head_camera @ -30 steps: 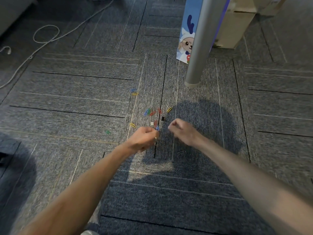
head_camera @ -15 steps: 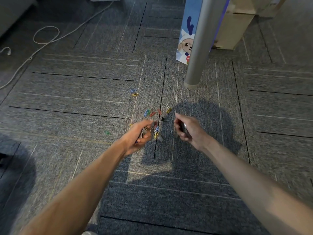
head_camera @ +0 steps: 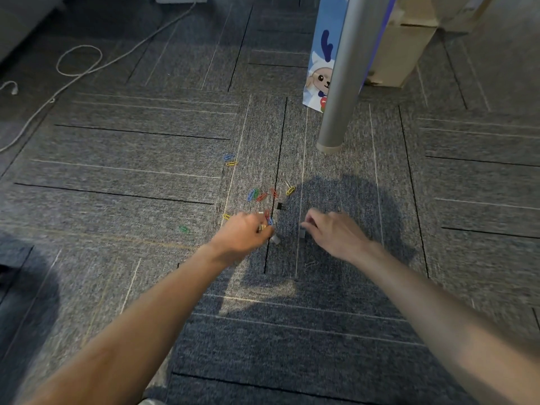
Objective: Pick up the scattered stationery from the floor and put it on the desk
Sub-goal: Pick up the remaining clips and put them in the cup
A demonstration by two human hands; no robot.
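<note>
Several coloured paper clips (head_camera: 261, 195) lie scattered on the grey carpet, with a black binder clip (head_camera: 280, 206) beside them. My left hand (head_camera: 244, 232) is curled, knuckles up, holding a small bunch of clips; a silver binder clip (head_camera: 274, 239) lies at its fingertips. My right hand (head_camera: 333, 232) reaches down with fingers bent over another silver clip (head_camera: 302, 232); whether it grips it is unclear. A green clip (head_camera: 184, 228) lies apart to the left, and a blue and yellow pair (head_camera: 230, 160) further off.
A grey metal desk leg (head_camera: 340, 92) stands just beyond the clips, with a blue cartoon-printed bag (head_camera: 320, 68) and a cardboard box (head_camera: 409, 45) behind it. A white cable (head_camera: 79, 65) loops over the carpet at far left. A plain wire clip (head_camera: 311, 263) lies near my right wrist.
My left hand turned palm-up showing the clips it holds, then turned back knuckles-up. My right hand lifted, then came down onto the carpet by a silver clip.
</note>
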